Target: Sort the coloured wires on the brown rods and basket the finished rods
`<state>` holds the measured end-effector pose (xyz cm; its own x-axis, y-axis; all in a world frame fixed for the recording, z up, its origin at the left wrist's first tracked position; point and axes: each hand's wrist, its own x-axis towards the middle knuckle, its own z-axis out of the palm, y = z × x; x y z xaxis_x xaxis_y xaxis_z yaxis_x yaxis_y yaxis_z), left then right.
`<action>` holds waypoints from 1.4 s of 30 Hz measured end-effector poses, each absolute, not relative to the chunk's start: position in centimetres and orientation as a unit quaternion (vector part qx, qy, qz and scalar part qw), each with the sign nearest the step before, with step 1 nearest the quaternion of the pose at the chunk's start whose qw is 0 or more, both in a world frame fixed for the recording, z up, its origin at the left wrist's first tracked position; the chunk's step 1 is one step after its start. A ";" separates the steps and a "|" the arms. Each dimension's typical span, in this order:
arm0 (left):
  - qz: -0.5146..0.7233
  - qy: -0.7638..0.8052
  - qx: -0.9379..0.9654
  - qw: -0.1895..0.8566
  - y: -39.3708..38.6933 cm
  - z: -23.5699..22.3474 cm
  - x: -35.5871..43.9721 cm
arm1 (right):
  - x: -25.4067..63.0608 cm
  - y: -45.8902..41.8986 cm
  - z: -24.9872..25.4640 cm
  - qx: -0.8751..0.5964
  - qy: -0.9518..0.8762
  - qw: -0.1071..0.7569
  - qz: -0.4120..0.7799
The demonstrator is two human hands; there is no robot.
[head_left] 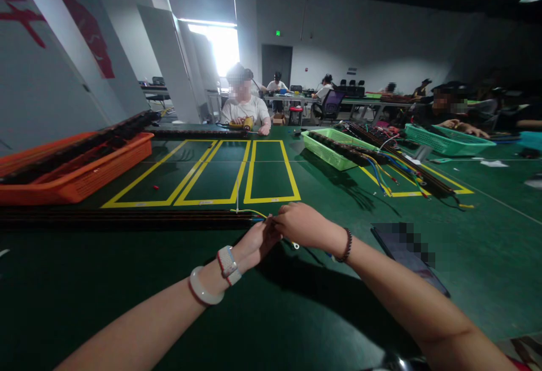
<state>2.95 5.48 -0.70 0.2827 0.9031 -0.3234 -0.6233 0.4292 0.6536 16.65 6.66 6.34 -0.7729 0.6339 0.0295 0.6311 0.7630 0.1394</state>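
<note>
Bringing both hands together above the green tabletop [139, 280], closing the left hand [257, 242] around the wires [254, 211] at the right-hand end of a long dark cable bundle [127, 218], apparently leaving little gap inside the grasp. Bending the right hand [301, 224] over that same spot, drawing fingers in close to those of the left; from this view, not being able to tell whether gripping a wire or merely touching.

Seeing the bundle lying flat and straight across the table, running from the left edge of view to just beside the left hand. Judging by that straight lie, probably dealing with a fairly stiff, somewhat weighty body in a slick-looking covering, but with light, springy, easily bent wires. Probably doing best by pinching a wire near its exit from the covering and sparing the ring terminal [295, 245], likely straining its joint by tugging there.

Losing most wire ends behind the fingers, making out only yellow-green and blue stretches on the left and the terminal below the right hand. Not managing to trace that terminal back to any one wire. Losing the bundle's other end beyond the left edge; hardly distinguishing single from multiple lengths in the dark covering.
</note>
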 end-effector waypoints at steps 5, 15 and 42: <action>0.479 0.329 0.213 0.785 5.3 -0.5 2.9 | 18.3 8.1 8.6 0.437 0.899 -0.008 -0.006; 0.493 0.341 0.208 0.773 5.3 -0.8 3.1 | 16.0 6.8 4.9 0.408 0.909 0.041 0.074; 0.471 0.340 0.264 0.770 5.2 -0.6 3.2 | 18.4 12.0 3.2 0.448 0.891 0.000 0.079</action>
<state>3.16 5.21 -0.65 0.3244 0.9052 -0.2747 -0.5456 0.4163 0.7274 18.39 11.96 3.20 -0.5990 0.7976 0.0713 0.7977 0.5866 0.1399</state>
